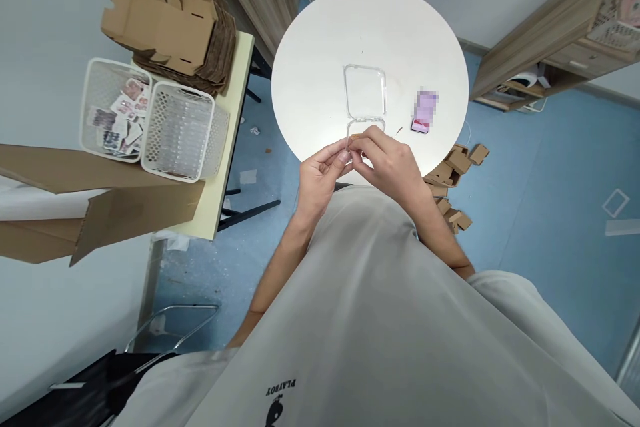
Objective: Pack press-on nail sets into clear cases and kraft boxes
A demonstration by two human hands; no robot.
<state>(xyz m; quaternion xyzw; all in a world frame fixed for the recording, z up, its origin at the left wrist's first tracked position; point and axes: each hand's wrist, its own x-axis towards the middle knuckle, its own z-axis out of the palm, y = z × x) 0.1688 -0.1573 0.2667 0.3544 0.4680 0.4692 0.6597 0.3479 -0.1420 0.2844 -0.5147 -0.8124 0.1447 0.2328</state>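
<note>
A clear plastic box piece (367, 121) stands at the near side of the white round table, partly covered by my fingers. My left hand (321, 177) is closed, thumb and fingers pinching its near left edge. Just right of it, my right hand (389, 161) is closed too, its fingertips bent down inside the piece. A small orange bit (355, 137) shows at the right fingertips; what it is cannot be made out. Beyond the hands lies another clear, square plastic piece (346, 93), flat on the table. Whether the two pieces are joined cannot be seen.
On the round table (320, 47) lies a phone (420, 125), partly blurred, at the right. The side table (220, 140) at left carries flattened cardboard boxes (160, 23) and white baskets (203, 140). Small cardboard boxes (457, 160) lie on the floor at right.
</note>
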